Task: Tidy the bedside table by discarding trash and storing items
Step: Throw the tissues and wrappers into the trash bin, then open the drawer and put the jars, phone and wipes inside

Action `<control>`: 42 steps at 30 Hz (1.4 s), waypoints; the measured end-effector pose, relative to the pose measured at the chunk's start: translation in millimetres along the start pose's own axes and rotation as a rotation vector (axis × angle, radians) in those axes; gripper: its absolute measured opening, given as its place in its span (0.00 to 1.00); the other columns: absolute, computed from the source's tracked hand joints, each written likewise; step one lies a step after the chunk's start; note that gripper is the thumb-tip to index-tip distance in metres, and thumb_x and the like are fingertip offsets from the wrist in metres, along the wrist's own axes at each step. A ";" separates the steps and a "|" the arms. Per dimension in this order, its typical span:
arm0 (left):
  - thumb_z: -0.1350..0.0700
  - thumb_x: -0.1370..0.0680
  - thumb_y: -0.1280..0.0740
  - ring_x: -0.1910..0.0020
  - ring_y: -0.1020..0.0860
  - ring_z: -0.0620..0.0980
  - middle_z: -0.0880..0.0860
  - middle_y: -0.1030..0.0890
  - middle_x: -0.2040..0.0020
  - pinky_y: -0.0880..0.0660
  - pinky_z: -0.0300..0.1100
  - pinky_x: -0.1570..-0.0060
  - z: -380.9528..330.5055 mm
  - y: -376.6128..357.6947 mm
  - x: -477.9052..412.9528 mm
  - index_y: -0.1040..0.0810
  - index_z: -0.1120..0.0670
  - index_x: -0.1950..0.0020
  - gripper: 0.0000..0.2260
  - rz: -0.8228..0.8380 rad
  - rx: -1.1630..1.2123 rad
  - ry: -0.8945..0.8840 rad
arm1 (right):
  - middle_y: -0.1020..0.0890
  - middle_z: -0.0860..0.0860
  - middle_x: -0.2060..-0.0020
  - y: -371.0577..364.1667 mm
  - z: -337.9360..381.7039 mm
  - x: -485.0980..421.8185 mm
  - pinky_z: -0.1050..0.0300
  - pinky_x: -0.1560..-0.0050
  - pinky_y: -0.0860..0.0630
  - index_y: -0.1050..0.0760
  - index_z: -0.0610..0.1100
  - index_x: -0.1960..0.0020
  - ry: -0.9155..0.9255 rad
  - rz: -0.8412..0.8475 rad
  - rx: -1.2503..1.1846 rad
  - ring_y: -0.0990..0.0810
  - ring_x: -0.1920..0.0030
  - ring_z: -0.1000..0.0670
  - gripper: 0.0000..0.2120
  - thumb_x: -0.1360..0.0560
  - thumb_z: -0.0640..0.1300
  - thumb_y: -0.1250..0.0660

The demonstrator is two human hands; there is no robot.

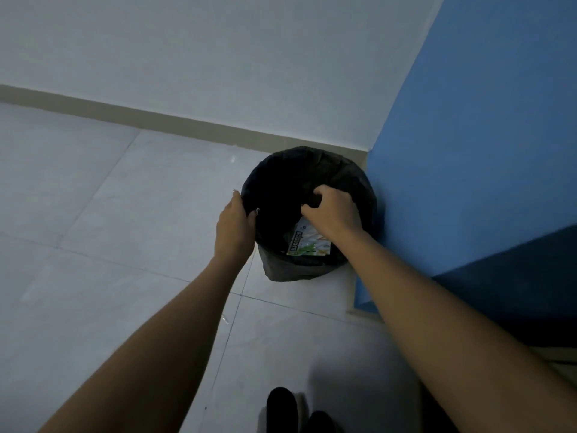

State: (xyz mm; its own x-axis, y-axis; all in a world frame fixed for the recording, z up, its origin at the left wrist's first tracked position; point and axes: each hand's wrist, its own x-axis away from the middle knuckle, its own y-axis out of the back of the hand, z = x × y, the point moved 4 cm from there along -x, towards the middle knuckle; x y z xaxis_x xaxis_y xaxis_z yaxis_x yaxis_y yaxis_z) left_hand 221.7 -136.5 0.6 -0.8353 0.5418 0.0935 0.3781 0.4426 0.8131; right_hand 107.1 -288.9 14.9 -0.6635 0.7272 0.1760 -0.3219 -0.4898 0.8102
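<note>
Floor tiles [93, 245] of pale grey fill most of the view, meeting a white wall [218, 57] along a beige skirting board [125, 109]. To the right a blue wall [468, 151] juts forward, forming a corner with the white one. Both bare forearms reach from the lower edge of the view toward that corner, where a round trash bin [281, 273] stands on the floor, touching or just beside the blue wall. A black liner [343, 173] covers its rim and inside. The left hand [235, 220] grasps the bin's left rim, thumb hooked over the edge toward the inside and fingers down the outside. The right hand [331, 214] hovers over the bin's opening with knuckles up and fingers curled downward; the dark liner behind it makes it impossible to tell whether it clutches anything. Inside the bin, just below the right wrist, lies a white and green printed wrapper [307, 243], leaning against the near inner wall. At the bottom edge two dark-clad feet [281, 404] stand on the tiles.
</note>
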 end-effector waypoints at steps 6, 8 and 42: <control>0.60 0.20 0.40 0.40 0.25 0.60 0.60 0.23 0.38 0.28 0.50 0.44 -43.7 61.9 51.0 0.29 0.60 0.35 0.14 -0.031 0.006 -0.098 | 0.17 0.48 0.60 61.6 29.6 72.1 0.52 0.61 0.21 0.21 0.44 0.52 0.066 -0.139 -0.077 0.19 0.60 0.46 0.07 0.26 0.46 0.34; 0.59 0.20 0.40 0.43 0.23 0.59 0.59 0.22 0.39 0.26 0.51 0.44 -53.9 78.7 70.7 0.28 0.58 0.36 0.13 -0.031 0.002 -0.109 | 0.17 0.47 0.61 80.0 37.6 104.6 0.53 0.63 0.21 0.22 0.43 0.53 0.076 -0.146 -0.084 0.19 0.61 0.46 0.06 0.26 0.44 0.35; 0.58 0.20 0.40 0.40 0.24 0.59 0.60 0.23 0.38 0.26 0.49 0.43 -233.2 -20.1 469.3 0.28 0.59 0.34 0.15 0.475 0.026 -0.502 | 0.15 0.47 0.51 208.7 -199.0 592.2 0.53 0.48 0.22 0.17 0.43 0.49 -0.335 -0.746 0.275 0.17 0.51 0.44 0.18 0.28 0.51 0.41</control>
State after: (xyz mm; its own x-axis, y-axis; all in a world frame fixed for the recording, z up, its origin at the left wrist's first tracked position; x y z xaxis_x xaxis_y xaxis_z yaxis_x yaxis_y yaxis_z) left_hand -271.0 -57.7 162.1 -0.2936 0.9435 0.1537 0.6720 0.0893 0.7352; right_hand -487.3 -56.2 177.0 -0.0955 0.9373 -0.3352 -0.3909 0.2744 0.8786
